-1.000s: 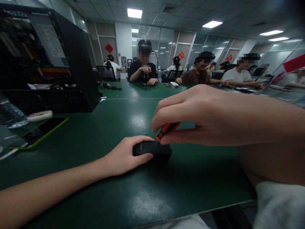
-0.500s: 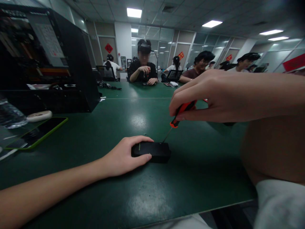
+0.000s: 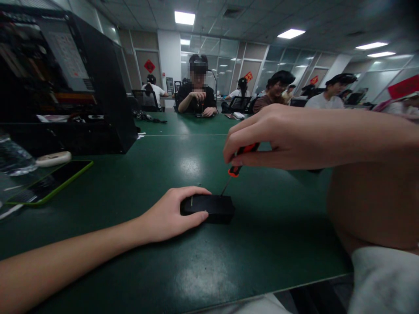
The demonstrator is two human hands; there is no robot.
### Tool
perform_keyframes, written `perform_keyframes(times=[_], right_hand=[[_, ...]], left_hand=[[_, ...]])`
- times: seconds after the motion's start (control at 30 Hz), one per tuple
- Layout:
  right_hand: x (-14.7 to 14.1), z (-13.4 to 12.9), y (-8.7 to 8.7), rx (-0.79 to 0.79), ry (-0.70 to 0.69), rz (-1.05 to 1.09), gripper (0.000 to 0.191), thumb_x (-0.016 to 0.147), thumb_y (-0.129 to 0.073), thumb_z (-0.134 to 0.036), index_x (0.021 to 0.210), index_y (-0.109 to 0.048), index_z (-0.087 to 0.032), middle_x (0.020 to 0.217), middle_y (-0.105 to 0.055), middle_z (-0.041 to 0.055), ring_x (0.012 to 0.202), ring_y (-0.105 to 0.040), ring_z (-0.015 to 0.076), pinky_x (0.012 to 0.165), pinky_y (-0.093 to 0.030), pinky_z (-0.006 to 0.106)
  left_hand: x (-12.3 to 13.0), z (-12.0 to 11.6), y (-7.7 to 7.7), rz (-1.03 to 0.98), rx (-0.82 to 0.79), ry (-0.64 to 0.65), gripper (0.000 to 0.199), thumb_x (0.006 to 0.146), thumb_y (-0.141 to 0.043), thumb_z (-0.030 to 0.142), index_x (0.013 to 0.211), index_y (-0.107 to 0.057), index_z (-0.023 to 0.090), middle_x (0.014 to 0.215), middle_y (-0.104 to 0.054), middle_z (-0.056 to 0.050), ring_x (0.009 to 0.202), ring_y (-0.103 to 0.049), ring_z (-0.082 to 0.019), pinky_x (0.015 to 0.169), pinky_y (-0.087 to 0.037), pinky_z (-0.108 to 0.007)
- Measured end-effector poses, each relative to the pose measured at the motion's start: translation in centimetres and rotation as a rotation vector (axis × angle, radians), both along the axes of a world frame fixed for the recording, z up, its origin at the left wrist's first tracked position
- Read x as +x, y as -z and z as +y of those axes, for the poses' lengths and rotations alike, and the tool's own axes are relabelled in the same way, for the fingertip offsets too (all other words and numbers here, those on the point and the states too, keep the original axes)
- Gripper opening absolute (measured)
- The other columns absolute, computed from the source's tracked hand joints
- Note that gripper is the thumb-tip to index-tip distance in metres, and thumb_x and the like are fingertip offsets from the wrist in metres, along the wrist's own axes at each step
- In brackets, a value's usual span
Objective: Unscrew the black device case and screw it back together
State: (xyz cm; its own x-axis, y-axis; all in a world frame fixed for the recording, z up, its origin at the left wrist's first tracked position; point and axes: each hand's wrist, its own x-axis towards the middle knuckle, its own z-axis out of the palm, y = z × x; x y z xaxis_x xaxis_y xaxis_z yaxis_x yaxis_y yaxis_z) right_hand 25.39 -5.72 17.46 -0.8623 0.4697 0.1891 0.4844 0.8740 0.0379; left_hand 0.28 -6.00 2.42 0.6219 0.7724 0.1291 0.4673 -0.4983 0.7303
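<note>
A small black box-shaped device [image 3: 218, 208] lies on the green table [image 3: 157, 270]. My left hand [image 3: 173, 213] grips its left end, thumb along the near side and fingers over the far side. In my right hand [image 3: 271, 135] is a screwdriver [image 3: 233, 171] with a red and black handle, pinched between thumb and fingers. Its thin shaft slants down to the left, and the tip meets the top of the black device near its far edge. Whether the tip sits in a screw is too small to tell.
An open black computer case [image 3: 108, 87] stands at the left. Before it lie a phone with a green edge [image 3: 52, 183], a white oval object [image 3: 54, 159] and clear plastic [image 3: 15, 155]. A person [image 3: 196, 98] works across the table; cables [image 3: 147, 117] lie at the back.
My right hand has shifted slightly left and down, bringing the screwdriver a little more upright, its tip slightly left on the device. My left hand and the device have stayed put.
</note>
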Motion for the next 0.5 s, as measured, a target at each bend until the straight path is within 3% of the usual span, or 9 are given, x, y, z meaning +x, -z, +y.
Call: perform_keyframes(times=[0.13, 0.3, 0.5], right_hand=[[-0.18, 0.43, -0.17, -0.036, -0.144, -0.092, 0.021, 0.092, -0.059, -0.022, 0.109, -0.072, -0.025, 0.119, -0.070, 0.0052, 0.101, -0.066, 0.0190, 0.083, -0.047, 0.031], [-0.38, 0.15, 0.10, 0.023, -0.046, -0.053, 0.018, 0.095, -0.058, -0.026, 0.105, -0.072, -0.020, 0.105, -0.072, 0.0058, 0.090, -0.066, 0.0166, 0.079, -0.047, 0.029], [-0.43, -0.29, -0.05, 0.031, -0.099, -0.069, 0.025, 0.089, -0.060, -0.013, 0.111, -0.070, -0.021, 0.128, -0.066, 0.0073, 0.105, -0.065, 0.0164, 0.082, -0.046, 0.026]], left_hand=[[0.02, 0.00, -0.01, -0.005, 0.004, -0.002, 0.041, 0.087, -0.069, 0.037, 0.125, -0.070, 0.021, 0.117, -0.074, -0.006, 0.103, -0.068, -0.026, 0.090, -0.052, -0.034], [0.06, -0.06, -0.04, -0.011, 0.001, -0.010, 0.040, 0.086, -0.069, 0.034, 0.124, -0.070, 0.021, 0.115, -0.075, -0.004, 0.101, -0.069, -0.025, 0.088, -0.052, -0.033], [0.04, 0.09, 0.35, -0.011, 0.000, -0.019, 0.039, 0.087, -0.069, 0.035, 0.124, -0.070, 0.023, 0.115, -0.074, -0.003, 0.102, -0.069, -0.024, 0.089, -0.051, -0.033]])
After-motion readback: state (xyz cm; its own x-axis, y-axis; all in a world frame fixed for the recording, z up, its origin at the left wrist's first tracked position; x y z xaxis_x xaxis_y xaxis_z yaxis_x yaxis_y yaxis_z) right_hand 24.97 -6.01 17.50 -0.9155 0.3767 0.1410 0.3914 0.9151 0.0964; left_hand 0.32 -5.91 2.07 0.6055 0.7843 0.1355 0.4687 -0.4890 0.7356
